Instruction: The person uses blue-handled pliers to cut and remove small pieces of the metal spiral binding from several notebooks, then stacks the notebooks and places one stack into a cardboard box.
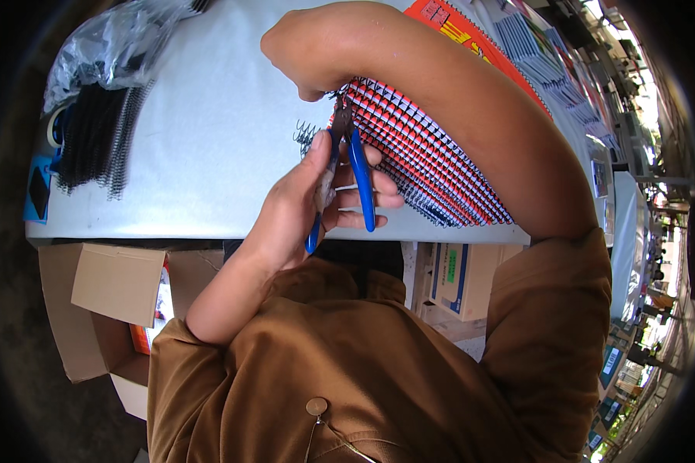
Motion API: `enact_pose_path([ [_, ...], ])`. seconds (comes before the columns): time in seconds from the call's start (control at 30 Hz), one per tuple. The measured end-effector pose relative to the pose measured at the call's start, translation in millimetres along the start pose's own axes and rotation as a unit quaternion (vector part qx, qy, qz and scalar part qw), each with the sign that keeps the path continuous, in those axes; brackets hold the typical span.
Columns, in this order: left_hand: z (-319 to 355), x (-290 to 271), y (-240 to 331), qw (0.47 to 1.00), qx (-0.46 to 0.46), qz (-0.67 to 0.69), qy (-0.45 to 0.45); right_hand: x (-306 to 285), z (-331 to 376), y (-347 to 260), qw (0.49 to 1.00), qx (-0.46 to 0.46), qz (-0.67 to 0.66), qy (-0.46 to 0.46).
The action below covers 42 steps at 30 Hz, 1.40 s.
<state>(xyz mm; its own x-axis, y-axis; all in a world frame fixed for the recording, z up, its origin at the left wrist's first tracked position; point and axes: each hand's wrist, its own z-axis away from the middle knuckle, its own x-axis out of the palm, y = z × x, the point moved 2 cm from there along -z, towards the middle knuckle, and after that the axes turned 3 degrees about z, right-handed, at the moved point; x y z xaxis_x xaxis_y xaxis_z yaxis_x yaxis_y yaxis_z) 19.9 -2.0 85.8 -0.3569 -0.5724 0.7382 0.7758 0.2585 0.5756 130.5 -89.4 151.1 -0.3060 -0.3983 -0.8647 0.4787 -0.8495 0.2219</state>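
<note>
My left hand point(292, 202) is closed around blue-handled wire cutters point(363, 181), palm up, with the handles spread apart. The jaws point away from me, at the near-left corner of a fanned stack of spiral-bound books point(432, 158) with red-and-white edges and black coils. My right arm reaches across above the stack. Bent at the wrist, my right hand point(305, 58) curls down beside the cutter jaws at a coil end; its fingertips and what they grip are hidden. Loose black coil ends point(307, 135) stick out left of the cutters.
At the table's left lie a bundle of black spiral coils point(93, 143), a clear plastic bag point(116, 50), a tape roll point(55, 127) and a blue packet point(38, 189). A red-covered book point(467, 31) and more stacked books point(537, 65) lie beyond my right arm. An open cardboard box point(120, 282) stands below the table edge.
</note>
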Motion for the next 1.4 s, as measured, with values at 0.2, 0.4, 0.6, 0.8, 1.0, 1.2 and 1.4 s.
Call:
enact_pose_path([
  [0.2,4,-23,-3,0.988,0.004,0.043,-0.149,-1,-4,-2,0.999,0.012,0.033,0.013],
  [0.4,1,6,5,1.000,-0.010,0.023,-0.001,2,-7,0,0.998,0.024,0.057,0.018],
  [0.6,10,-8,4,0.990,-0.003,0.069,-0.126,-1,-10,0,0.996,0.030,0.079,0.026],
  [0.8,1,5,9,0.994,0.014,-0.021,-0.105,0,-12,4,0.998,0.047,0.028,0.034],
  [1.0,2,-10,7,0.983,0.028,0.057,-0.172,-25,5,-19,0.986,0.158,-0.056,0.004],
  [1.2,1,4,12,0.992,0.017,0.016,-0.126,2,-21,13,0.996,0.031,-0.072,0.052],
  [1.4,-6,-15,7,0.966,0.019,0.132,-0.223,0,-19,8,0.985,0.055,-0.135,0.096],
])
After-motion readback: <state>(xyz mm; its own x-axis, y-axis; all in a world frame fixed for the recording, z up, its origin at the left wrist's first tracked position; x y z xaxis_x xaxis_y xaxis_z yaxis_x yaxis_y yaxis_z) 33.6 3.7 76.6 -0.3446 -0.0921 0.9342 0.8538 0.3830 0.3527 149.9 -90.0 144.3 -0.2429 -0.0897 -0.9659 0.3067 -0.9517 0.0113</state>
